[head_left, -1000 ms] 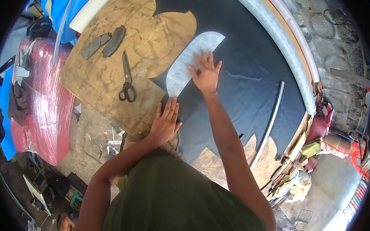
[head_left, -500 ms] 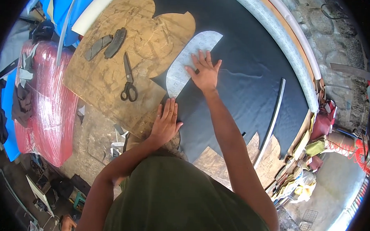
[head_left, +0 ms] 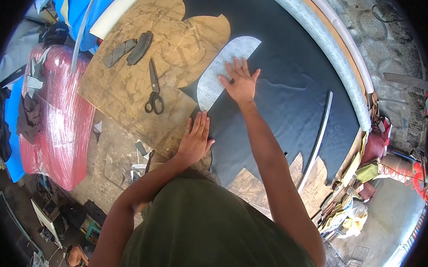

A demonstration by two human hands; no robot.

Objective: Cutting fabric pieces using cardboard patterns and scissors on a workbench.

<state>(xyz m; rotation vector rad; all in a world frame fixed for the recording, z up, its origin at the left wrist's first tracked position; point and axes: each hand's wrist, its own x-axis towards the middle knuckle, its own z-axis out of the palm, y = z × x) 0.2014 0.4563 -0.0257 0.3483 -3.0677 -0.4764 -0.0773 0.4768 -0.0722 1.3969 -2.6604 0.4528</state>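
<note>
A pale half-oval pattern piece (head_left: pixel 221 69) with faint print lies on a large sheet of black leather-like material (head_left: pixel 293 65). My right hand (head_left: pixel 241 83) rests spread on the middle of that piece, fingers apart. At the piece's lower tip, my left hand (head_left: pixel 194 140) lies flat on the black sheet's edge, fingertips just touching or close to the tip. Neither hand grips anything. To the left, black-handled scissors (head_left: pixel 154 89) lie on the wooden board (head_left: pixel 189 46), slightly apart from my left hand.
Two dark curved pads (head_left: pixel 140 48) lie beyond the scissors. A long pale strip (head_left: pixel 317 138) rests across the black sheet at right. Rolled material (head_left: pixel 337 48) borders the far right edge. A red plastic-wrapped bundle (head_left: pixel 62 112) stands at left, and scraps (head_left: pixel 347 206) pile at lower right.
The whole view has shifted slightly, so things sit a little farther right. Both hands keep their places on the pale piece and the black sheet.
</note>
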